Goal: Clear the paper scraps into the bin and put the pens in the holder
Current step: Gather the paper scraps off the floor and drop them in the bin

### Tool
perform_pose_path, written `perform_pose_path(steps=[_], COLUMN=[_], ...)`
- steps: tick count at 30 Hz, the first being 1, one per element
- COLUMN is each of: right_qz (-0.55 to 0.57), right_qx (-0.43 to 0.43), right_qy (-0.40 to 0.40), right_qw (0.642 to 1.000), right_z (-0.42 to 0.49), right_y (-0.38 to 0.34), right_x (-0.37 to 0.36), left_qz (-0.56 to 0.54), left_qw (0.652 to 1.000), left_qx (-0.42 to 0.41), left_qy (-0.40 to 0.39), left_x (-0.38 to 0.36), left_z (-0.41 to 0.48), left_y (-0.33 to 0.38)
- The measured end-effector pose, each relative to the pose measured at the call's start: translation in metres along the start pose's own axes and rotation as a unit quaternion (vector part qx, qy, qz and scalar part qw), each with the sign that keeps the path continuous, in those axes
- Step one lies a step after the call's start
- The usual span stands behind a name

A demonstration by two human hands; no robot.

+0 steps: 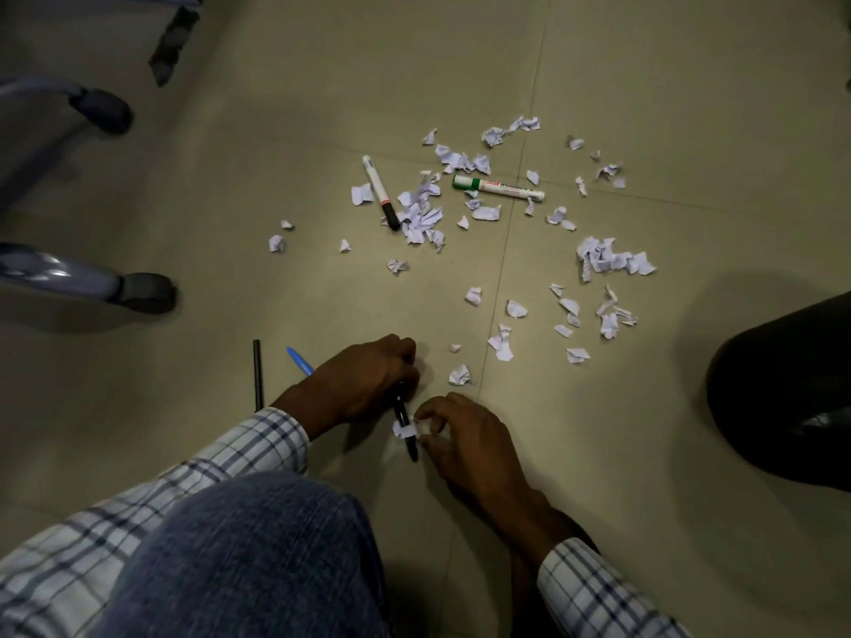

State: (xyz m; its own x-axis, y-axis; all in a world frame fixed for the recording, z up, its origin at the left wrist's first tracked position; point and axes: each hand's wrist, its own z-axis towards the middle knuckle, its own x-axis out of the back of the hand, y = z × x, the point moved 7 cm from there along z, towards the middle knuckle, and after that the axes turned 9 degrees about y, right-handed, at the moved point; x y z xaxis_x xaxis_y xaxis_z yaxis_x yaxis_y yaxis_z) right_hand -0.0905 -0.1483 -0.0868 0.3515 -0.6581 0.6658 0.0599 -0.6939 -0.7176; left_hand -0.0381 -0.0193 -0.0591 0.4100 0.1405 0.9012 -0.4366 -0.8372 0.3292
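Note:
Several white paper scraps (598,260) lie scattered over the tiled floor (322,108). Among them rest a white pen with a black cap (380,192) and a green-capped white marker (497,188). My left hand (364,379) is shut on a black pen (407,428) that points down toward me. Fingers of my right hand (465,442) pinch a small paper scrap (399,428) right against that pen. A blue pen (299,360) and a thin black pen (258,379) lie on the floor just left of my left hand.
A black bin (783,398) stands at the right edge. Chair legs with castors (147,292) occupy the left side, another castor (103,110) higher up. My knee in blue jeans (239,559) fills the bottom left. No pen holder is in view.

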Motion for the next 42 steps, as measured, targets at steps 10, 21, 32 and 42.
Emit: perform_pose_path(steps=[10, 21, 32, 42], right_qz=[0.039, 0.019, 0.047, 0.018], right_qx=[-0.020, 0.028, -0.065, -0.081], right_qy=[0.052, -0.027, 0.160, 0.214], right_qw=[0.998, 0.999, 0.984, 0.973], right_z=[0.007, 0.004, 0.020, 0.010], right_y=[0.009, -0.011, 0.019, 0.037], right_x=[0.013, -0.026, 0.033, 0.061], left_qz=[-0.019, -0.022, 0.004, -0.047], left_qw=[1.000, 1.000, 0.999, 0.998], left_qx=[0.000, 0.005, 0.013, 0.022], left_qy=[0.013, -0.020, -0.029, -0.025], left_x=[0.023, 0.022, 0.024, 0.013], left_z=[-0.008, -0.009, -0.006, 0.019], left_y=[-0.021, -0.027, -0.036, -0.024])
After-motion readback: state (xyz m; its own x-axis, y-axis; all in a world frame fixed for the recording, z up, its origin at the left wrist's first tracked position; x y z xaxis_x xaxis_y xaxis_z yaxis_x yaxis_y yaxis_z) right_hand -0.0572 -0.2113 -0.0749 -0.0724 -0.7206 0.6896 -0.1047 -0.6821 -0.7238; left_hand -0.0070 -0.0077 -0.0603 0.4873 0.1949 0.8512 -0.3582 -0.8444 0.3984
